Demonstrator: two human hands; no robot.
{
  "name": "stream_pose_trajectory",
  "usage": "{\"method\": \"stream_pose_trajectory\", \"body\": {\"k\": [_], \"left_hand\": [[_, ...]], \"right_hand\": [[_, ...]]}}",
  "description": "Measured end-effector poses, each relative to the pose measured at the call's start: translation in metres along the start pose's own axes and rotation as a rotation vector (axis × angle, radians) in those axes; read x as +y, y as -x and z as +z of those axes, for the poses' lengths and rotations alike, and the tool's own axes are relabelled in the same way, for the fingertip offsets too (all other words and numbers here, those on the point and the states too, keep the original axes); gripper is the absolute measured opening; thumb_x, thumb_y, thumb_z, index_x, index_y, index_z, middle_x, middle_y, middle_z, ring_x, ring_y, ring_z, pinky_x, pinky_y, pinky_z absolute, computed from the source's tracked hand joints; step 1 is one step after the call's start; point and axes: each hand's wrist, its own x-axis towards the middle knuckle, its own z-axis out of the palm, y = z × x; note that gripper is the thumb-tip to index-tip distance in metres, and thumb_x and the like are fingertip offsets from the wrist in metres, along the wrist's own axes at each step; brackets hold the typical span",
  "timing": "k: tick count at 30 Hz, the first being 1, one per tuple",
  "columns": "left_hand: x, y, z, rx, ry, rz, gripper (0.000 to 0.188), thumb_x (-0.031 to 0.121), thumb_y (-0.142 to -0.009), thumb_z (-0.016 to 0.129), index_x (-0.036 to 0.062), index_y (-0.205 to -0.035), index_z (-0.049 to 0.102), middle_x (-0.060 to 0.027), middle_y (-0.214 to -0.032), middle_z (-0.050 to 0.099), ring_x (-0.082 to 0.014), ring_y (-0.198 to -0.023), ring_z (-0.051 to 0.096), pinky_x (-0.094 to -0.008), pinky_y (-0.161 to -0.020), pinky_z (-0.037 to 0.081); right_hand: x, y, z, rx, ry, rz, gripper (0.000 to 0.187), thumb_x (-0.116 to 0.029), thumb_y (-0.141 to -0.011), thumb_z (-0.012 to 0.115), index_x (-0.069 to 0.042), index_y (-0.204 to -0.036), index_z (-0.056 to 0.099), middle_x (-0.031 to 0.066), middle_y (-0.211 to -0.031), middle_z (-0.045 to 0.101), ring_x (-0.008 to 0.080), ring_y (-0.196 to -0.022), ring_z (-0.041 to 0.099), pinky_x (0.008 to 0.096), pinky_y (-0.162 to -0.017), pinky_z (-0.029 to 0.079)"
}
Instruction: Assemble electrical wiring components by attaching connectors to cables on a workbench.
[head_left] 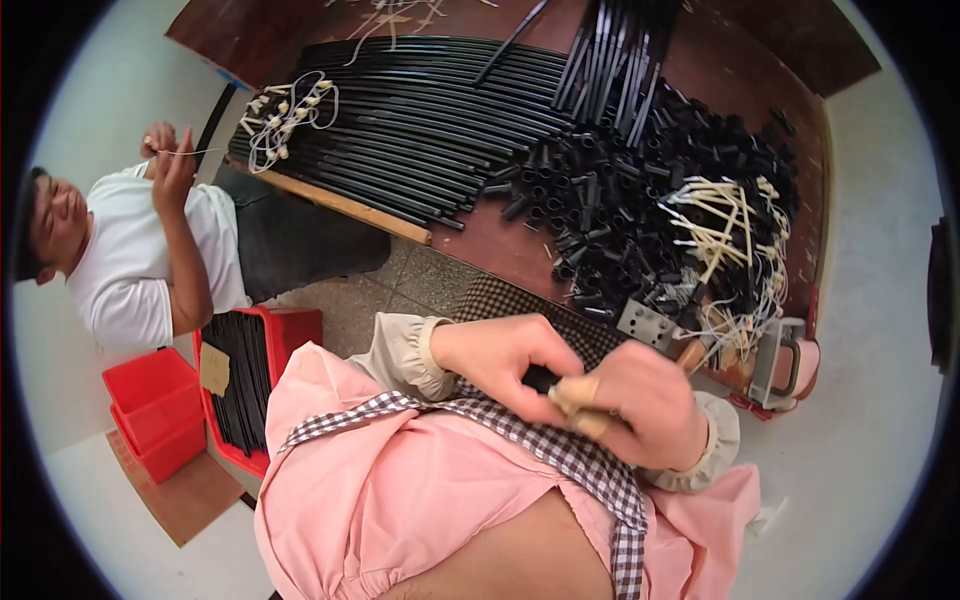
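Observation:
My left hand (500, 358) is closed around a small black piece (540, 379) in front of my apron; it looks like one of the short black tubes on the table. Facing it, my right hand (650, 395) has its fingers bent together against the left fingertips, with tan coverings on some fingers. Motion blurs the right fingers, and what they pinch is hidden. Beyond my hands lies a heap of short black tubes (590, 190). White wires with cream-coloured ends (725, 215) rest on the heap's right side.
Long black rods (430, 100) cover the table's left part, with a bundle of wires (290, 120) on them. A metal block (648, 325) sits at the near edge. At left a co-worker (150, 240) handles a thin wire, near red bins (155, 390) and a red crate (290, 330) of black rods.

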Motion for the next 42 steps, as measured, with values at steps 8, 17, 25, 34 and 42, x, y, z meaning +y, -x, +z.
{"method": "stream_pose_trajectory", "body": {"k": [8,17,25,34,42], "left_hand": [[-0.001,-0.004,-0.017,-0.186,0.122,-0.069,0.032,0.023,-0.073,0.077,0.0021,-0.094,0.065,-0.009,-0.087,0.066,-0.0216,-0.078,0.063,-0.0311,-0.066,0.049],[-0.068,0.039,-0.188,0.465,-1.639,0.16,0.025,0.012,-0.069,0.068,0.0069,-0.093,0.06,-0.007,-0.081,0.06,-0.0265,-0.08,0.059,-0.0378,-0.068,0.048],[0.007,-0.008,-0.13,0.439,-1.217,0.245,0.027,0.006,-0.066,0.062,0.0065,-0.093,0.059,-0.0061,-0.073,0.057,-0.024,-0.059,0.057,-0.0338,-0.053,0.045],[0.019,-0.048,-0.091,0.283,-1.166,0.382,0.035,0.011,-0.071,0.068,0.0102,-0.106,0.065,-0.0022,-0.067,0.053,-0.0175,-0.049,0.051,-0.03,-0.044,0.04],[0.028,-0.074,-0.062,0.263,-1.107,0.454,0.039,0.013,-0.072,0.07,0.0112,-0.11,0.065,-0.0006,-0.065,0.05,-0.0148,-0.046,0.048,-0.0273,-0.04,0.039]], "right_hand": [[-0.001,0.012,0.008,0.028,-0.085,-0.024,0.027,-0.012,-0.075,0.074,-0.001,-0.097,0.065,0.0059,-0.07,0.06,0.0209,-0.06,0.056,0.0285,-0.053,0.043],[0.008,0.082,-0.005,1.025,0.088,-0.018,0.033,-0.02,-0.081,0.069,0.004,-0.101,0.057,0.0113,-0.075,0.059,0.0171,-0.05,0.054,0.0256,-0.045,0.045],[0.005,0.08,-0.04,1.651,0.201,0.212,0.046,-0.039,-0.091,0.051,0.004,-0.108,0.05,0.013,-0.084,0.055,0.0144,-0.055,0.055,0.0209,-0.043,0.046],[-0.002,0.084,-0.037,1.781,0.504,0.246,0.044,-0.041,-0.093,0.045,0.002,-0.104,0.051,0.0098,-0.082,0.053,0.0132,-0.058,0.053,0.0211,-0.044,0.045],[-0.037,0.146,-0.052,1.734,0.299,0.188,0.043,-0.038,-0.094,0.041,0.004,-0.097,0.049,0.0122,-0.078,0.054,0.0132,-0.05,0.049,0.0215,-0.043,0.044]]}}
